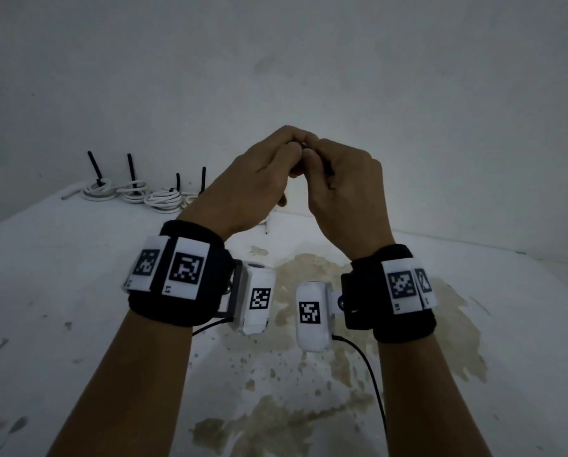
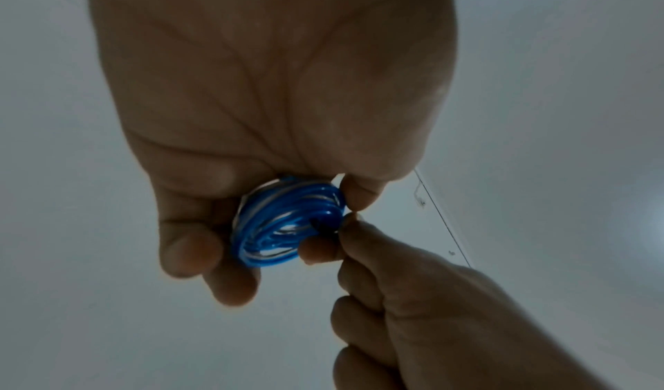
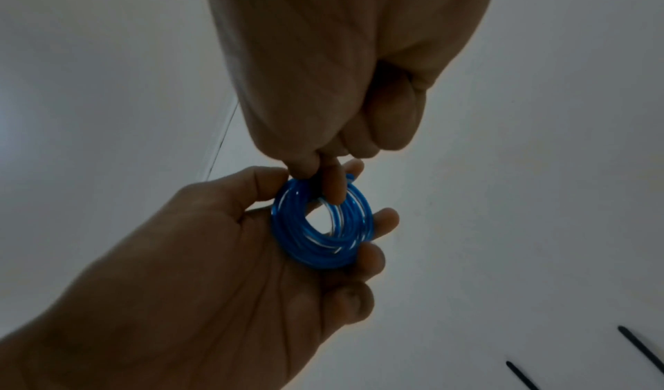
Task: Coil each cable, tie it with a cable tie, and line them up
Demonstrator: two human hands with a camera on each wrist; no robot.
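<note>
White bench (image 1: 78, 291) below the grip, stained. Left hand (image 2: 273, 106) curled round the blue cable coil (image 2: 287, 223), held raised above the bench. Right hand (image 2: 424, 305) pinching the black cable tie (image 2: 318, 223) at the coil's near edge. Left of the grip, at the bench's far edge, white tied coils (image 1: 131, 192) in a row.

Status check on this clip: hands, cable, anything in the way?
Left hand holds blue coil. Right hand pinches black tie at its rim. White coils lined up behind. Nothing in the way.
</note>
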